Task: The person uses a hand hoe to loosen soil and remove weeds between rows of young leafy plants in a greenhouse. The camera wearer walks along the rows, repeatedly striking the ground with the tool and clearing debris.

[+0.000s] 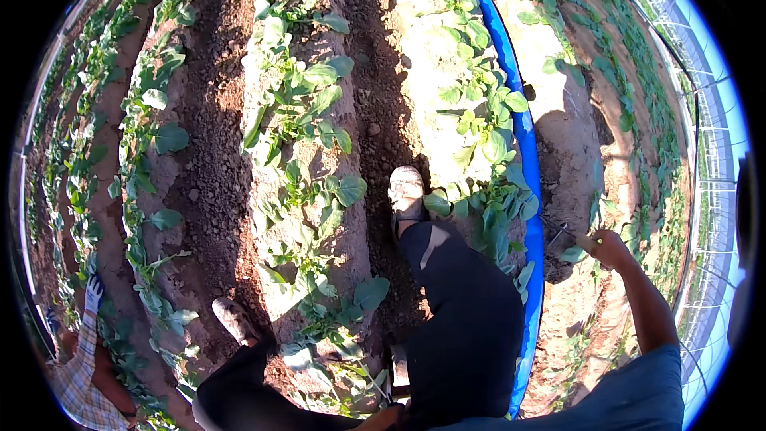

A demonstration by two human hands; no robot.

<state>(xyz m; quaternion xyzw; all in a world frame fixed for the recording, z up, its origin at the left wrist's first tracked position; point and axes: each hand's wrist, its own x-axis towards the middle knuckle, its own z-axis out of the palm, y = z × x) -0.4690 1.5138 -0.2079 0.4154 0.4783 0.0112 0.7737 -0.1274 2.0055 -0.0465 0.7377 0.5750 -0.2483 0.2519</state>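
My right hand (pixel 609 250) reaches out to the right, beyond the blue hose, its fingers closed around a short-handled hand tool (pixel 583 240). The tool's thin metal end points left, over shaded soil close to the hose; its exact shape is hard to make out. Of my left hand (pixel 383 419), only a part shows at the bottom edge, beside my thigh, and its fingers are hidden. Leafy green plants (pixel 326 251) grow on the ridge between my legs. Another planted row (pixel 488 143) runs along the near side of the hose.
A flat blue hose (pixel 529 191) lies lengthwise to my right. My shoes (pixel 407 188) stand in the furrows (pixel 374 102) on both sides of a ridge. A person in a plaid sleeve and glove (pixel 94 293) works at far left. Greenhouse framing (pixel 715 191) curves at far right.
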